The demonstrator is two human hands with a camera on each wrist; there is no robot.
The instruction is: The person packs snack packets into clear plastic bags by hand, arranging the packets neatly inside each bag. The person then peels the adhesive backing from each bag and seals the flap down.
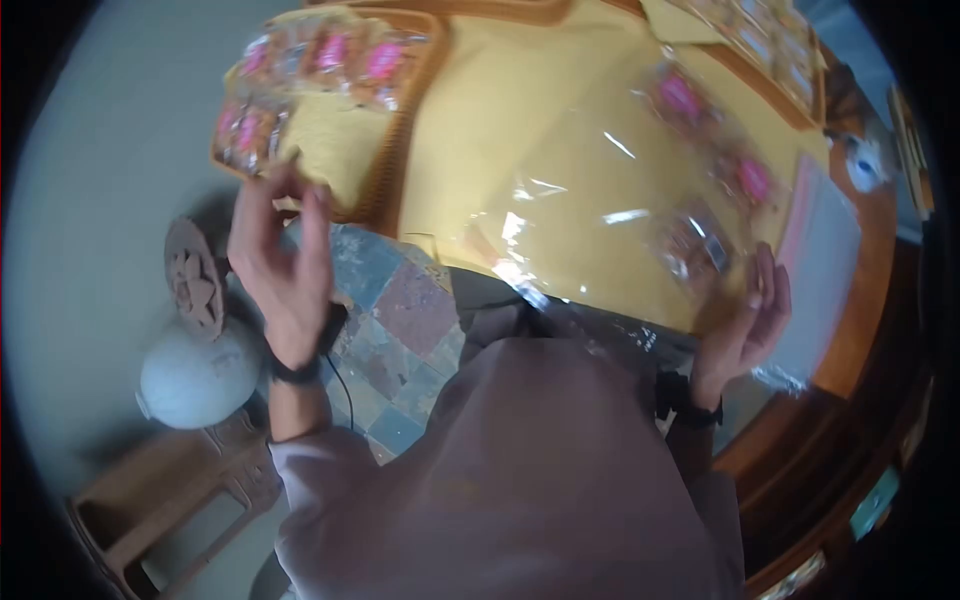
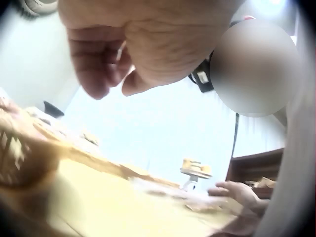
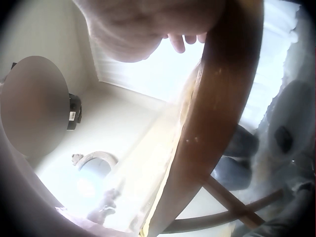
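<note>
Beside the right hand (image 1: 748, 318) lies a small wrapped packet (image 1: 690, 243).

Left hand (image 2: 143, 44) super close up, fingers bent, kinda blurry.
Yellow cloth (image 2: 113, 202) below the grip, brown basket (image 2: 32, 165) down and left of it, right hand (image 2: 239, 195) farther off, down and right, near a dark shelf (image 2: 259, 160).

Mauve long sleeves, black wrist straps.

No readable text on the packets (image 1: 383, 62).
</note>
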